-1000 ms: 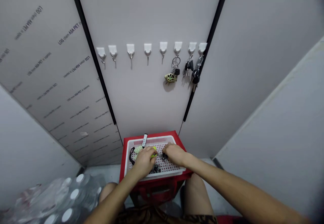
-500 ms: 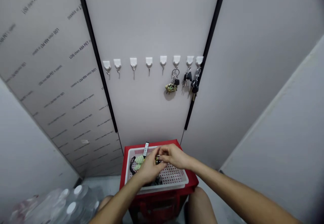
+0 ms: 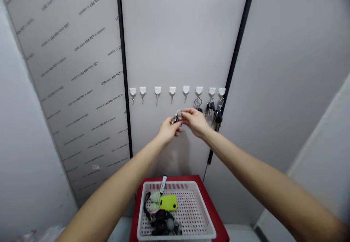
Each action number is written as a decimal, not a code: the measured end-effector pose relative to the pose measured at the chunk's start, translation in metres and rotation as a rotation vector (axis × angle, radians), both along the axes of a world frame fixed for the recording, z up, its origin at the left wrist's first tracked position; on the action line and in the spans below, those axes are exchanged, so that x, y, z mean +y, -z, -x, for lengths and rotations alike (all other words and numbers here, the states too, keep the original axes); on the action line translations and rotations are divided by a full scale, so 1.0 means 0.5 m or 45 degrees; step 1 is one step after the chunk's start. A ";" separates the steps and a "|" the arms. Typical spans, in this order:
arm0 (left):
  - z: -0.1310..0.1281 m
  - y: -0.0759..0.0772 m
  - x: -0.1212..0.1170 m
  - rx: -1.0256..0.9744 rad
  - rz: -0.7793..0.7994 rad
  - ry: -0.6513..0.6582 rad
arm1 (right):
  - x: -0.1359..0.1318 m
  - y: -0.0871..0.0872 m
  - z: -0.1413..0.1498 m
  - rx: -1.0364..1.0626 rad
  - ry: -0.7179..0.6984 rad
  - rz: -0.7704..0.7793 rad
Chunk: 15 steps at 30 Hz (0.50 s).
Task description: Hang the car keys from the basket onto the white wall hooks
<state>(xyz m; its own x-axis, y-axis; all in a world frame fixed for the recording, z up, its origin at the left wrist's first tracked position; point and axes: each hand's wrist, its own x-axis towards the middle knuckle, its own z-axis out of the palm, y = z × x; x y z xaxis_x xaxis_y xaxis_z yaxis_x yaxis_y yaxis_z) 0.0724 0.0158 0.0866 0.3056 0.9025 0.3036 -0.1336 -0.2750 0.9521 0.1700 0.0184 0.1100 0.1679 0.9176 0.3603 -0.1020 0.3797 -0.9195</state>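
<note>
My left hand (image 3: 167, 130) and my right hand (image 3: 195, 122) are raised together before the wall, just below the row of hooks. Between them is a small bunch of keys (image 3: 176, 118) on a ring, with dark and metallic parts. My left fingers pinch the dark part, and my right fingertips close on the ring end. Closest above is a bare white adhesive hook (image 3: 186, 89). To the right, a keyring (image 3: 198, 102) hangs from its hook, partly hidden by my right hand. Two more key bunches, one with dark keys (image 3: 210, 107) and one with a black fob (image 3: 218, 116), hang farther right.
Below, a white perforated basket (image 3: 203, 207) stands on a red box (image 3: 216, 212). In it lie a yellow-green case (image 3: 168, 202), pale green objects (image 3: 154, 197), a white labelled strip (image 3: 163, 184) and dark items (image 3: 162, 222). Black strips (image 3: 123, 52) edge the wall panel.
Both hands have risen from the basket to just below the hooks, carrying the keys. The view has tilted, so the hooks appear lower and the basket's contents are uncovered.
</note>
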 end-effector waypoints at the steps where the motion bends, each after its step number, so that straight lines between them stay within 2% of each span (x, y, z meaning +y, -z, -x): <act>1: -0.005 -0.022 0.011 -0.001 -0.022 -0.018 | 0.013 -0.020 -0.001 0.019 0.044 -0.039; 4: -0.025 -0.069 0.040 0.034 -0.069 -0.096 | 0.048 -0.062 -0.008 0.035 0.185 -0.136; 7: -0.044 -0.090 0.060 0.112 -0.078 -0.179 | 0.072 -0.082 -0.017 0.016 0.337 -0.152; 11: -0.059 -0.093 0.073 0.201 -0.066 -0.204 | 0.087 -0.088 -0.023 -0.056 0.505 -0.057; 15: -0.054 -0.076 0.080 0.260 -0.038 -0.256 | 0.102 -0.080 -0.027 -0.180 0.598 0.005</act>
<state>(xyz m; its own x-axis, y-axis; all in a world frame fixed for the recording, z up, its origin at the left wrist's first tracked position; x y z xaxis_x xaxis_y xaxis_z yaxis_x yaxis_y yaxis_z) 0.0994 0.0557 0.1246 0.1791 0.9426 0.2817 0.1204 -0.3051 0.9447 0.1836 0.0694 0.1501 0.5140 0.7557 0.4058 0.2054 0.3510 -0.9136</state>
